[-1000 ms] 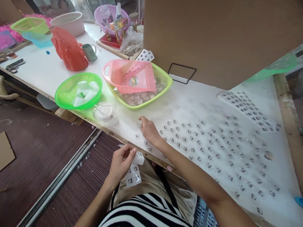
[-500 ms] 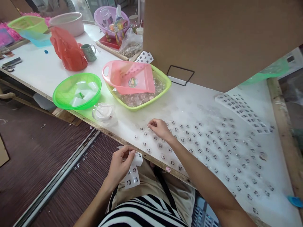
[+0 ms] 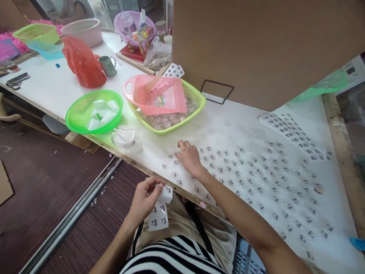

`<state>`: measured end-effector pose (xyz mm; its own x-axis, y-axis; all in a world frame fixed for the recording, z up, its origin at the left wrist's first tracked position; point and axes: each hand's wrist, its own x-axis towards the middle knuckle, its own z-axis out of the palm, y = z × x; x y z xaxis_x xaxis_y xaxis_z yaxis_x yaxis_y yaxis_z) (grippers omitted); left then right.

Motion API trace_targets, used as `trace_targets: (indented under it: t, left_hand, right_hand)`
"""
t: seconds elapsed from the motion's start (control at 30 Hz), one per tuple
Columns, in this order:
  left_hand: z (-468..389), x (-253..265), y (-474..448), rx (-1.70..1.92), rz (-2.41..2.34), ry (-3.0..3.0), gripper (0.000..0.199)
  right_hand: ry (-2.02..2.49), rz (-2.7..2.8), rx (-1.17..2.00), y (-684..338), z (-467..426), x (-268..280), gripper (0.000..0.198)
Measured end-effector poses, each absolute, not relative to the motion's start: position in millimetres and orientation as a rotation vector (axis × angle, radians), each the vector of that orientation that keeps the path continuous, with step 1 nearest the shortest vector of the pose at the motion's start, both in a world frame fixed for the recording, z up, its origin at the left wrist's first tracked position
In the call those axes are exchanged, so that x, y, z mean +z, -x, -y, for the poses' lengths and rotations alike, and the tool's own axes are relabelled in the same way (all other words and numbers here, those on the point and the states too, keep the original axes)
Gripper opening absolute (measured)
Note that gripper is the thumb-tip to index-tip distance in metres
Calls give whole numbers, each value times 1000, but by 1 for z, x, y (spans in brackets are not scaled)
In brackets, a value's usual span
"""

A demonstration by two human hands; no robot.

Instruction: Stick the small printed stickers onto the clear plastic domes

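Observation:
My left hand [image 3: 145, 198] pinches a curled sheet of panda stickers [image 3: 159, 217] at the table's front edge, and its lower part hangs over my lap. Above the white tabletop, my right hand [image 3: 189, 158] has its fingers apart and shows nothing in them. Around it lie many small clear discs [image 3: 211, 156], each bearing a black-and-white panda sticker. They spread in loose rows to the right; my right hand and forearm hide some. Whether the fingertips touch the disc under them I cannot tell.
A yellow-green basket [image 3: 162, 132] of clear pieces carries a pink scoop-shaped tray [image 3: 173, 95]. Left of it are a green basket [image 3: 71, 120] with white paper pieces and a clear bag [image 3: 125, 137]. A large cardboard box [image 3: 256, 53] stands behind; more sticker sheets [image 3: 291, 135] lie right.
My right hand has gone from a pinch to spread fingers, staying over nearly the same spot. The left hand still holds the sticker sheet. The view has shifted slightly.

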<state>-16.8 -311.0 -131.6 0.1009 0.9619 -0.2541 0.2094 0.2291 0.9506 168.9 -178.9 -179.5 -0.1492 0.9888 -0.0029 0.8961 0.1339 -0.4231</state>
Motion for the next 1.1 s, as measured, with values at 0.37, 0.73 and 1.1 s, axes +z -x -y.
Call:
trace_targets:
  t: [0.37,0.73,1.1]
  left_hand:
    - [301,-118,43,830,-1013,-940,28]
    - [307,-129,41,1176,-1287,-1146,55]
    - [309,-136,36,1053,-1501,-1253,21]
  right_hand:
    - [731,1868,1948,-159,238,-126,18]
    - [985,943,1803,-125,275,-157,40]
    - [1154,1434,1131,-136,281,-150,34]
